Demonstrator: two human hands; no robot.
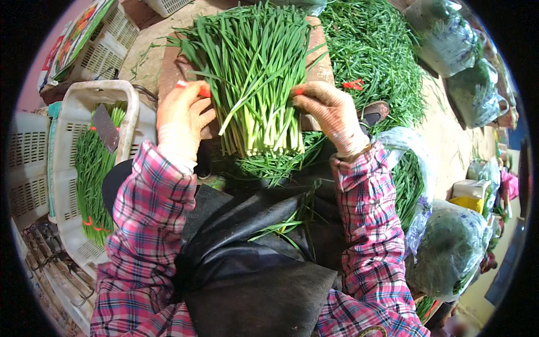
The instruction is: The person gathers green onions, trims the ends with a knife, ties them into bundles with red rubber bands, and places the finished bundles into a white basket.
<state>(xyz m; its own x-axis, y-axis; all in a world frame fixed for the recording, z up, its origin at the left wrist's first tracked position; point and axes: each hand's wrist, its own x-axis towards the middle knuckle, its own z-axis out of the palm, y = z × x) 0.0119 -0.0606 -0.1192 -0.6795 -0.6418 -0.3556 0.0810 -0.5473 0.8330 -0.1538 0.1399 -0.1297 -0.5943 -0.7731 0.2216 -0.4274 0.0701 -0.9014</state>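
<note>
A thick bunch of garlic chives point(257, 76) lies across a low wooden board point(320, 46), its pale cut ends towards me. On its left side my gloved left hand point(185, 107) pinches a bit of red tie point(204, 91), with the other fingers slightly apart. My gloved right hand point(326, 109) is at the right side, thumb and forefinger closed on another red end point(299, 92). Whether the two red bits join beneath the bunch is hidden. Loose red ties point(353, 84) rest on leaves beyond my right hand.
At left, a white plastic crate point(130, 101) holds banded chives point(94, 168); a dark flat plate point(105, 127) lies over them. A large heap of loose chives point(374, 46) spreads at the upper right. Filled plastic bags point(448, 248) stand along the right. Cut leaves lie on my black apron point(261, 286).
</note>
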